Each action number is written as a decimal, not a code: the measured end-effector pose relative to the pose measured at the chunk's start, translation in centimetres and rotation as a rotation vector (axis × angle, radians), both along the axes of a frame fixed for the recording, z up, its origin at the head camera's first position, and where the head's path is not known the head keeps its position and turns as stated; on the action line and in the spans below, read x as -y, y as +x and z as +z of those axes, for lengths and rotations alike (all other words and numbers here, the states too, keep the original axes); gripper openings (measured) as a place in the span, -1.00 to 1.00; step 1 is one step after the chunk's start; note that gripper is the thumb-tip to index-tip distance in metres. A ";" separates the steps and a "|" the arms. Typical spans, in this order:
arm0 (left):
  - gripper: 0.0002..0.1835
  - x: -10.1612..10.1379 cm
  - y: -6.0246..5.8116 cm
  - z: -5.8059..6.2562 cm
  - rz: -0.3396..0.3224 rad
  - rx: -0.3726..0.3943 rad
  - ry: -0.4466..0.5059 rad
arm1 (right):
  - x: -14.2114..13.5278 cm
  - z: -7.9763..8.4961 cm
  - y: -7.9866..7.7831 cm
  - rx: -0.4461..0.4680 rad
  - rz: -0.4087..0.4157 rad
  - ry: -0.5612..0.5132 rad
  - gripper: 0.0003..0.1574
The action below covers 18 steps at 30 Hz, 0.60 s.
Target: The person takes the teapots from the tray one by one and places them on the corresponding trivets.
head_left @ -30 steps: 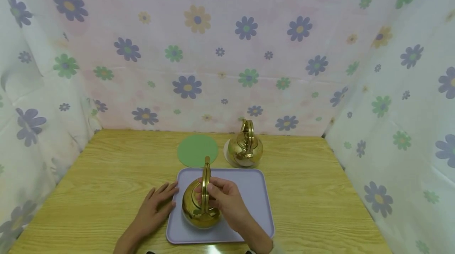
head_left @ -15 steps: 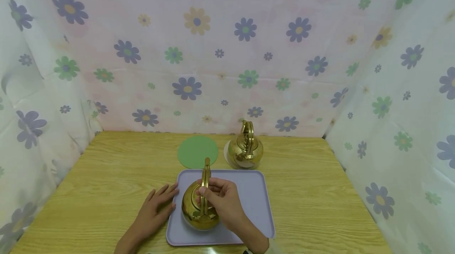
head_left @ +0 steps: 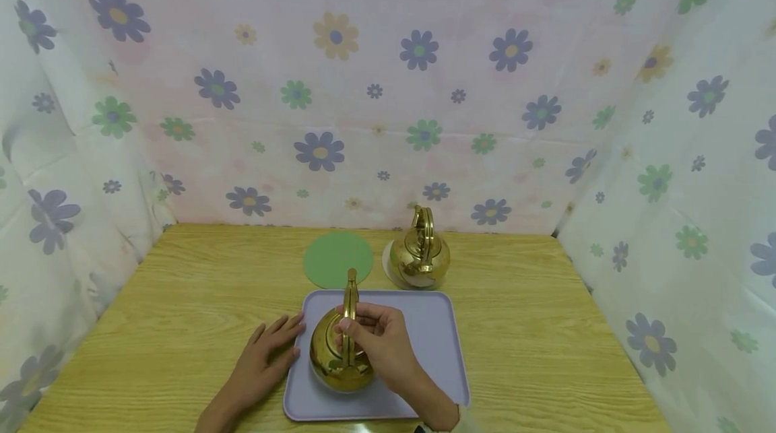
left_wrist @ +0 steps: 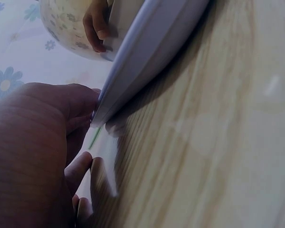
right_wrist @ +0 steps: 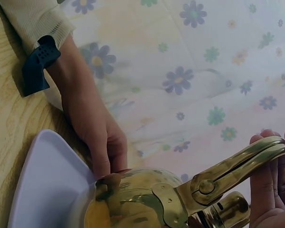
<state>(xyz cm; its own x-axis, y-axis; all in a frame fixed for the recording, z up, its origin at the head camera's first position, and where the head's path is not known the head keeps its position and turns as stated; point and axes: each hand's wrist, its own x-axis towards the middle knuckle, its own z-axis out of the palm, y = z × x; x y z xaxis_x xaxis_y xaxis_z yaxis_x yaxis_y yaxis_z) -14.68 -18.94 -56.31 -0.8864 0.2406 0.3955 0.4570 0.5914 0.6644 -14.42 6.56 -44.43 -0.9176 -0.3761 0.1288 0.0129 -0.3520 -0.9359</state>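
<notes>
Near kettle: gold-coloured, on the lavender tray, toward 9 o'clock of the tray's centre, its handle raised. Whether the base bears fully on the tray cannot be confirmed. Risk, in this inspector's judgement: the polished handle could slip or pivot under a narrow grip, letting the kettle tip or knock the tray; a push from the left hand could also shift the tray beneath it. The kettle's body lies below the fingers of the right hand and toward their 9 o'clock; these grasp the handle from its 3 o'clock side. The left hand holds nothing, its fingers extended and touching the tray at 9 o'clock, apart from the kettle. Farther out, at the near kettle's 12 o'clock: green round mat. Between 1 and 2 o'clock: far kettle on a pale mat. Desk wood-grained; flowered cloth behind.
</notes>
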 end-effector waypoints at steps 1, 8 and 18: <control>-0.57 0.0 0.0 0.0 0.000 0.000 0.001 | 0.0 0.1 -0.1 0.000 0.001 0.001 -0.47; -0.57 0.0 0.1 0.1 -0.003 -0.003 0.011 | -0.2 0.1 -0.8 -0.029 -0.004 -0.002 -0.47; -0.57 -0.1 0.0 0.2 -0.004 -0.006 -0.001 | -0.5 0.2 -1.8 -0.031 -0.037 0.040 -0.51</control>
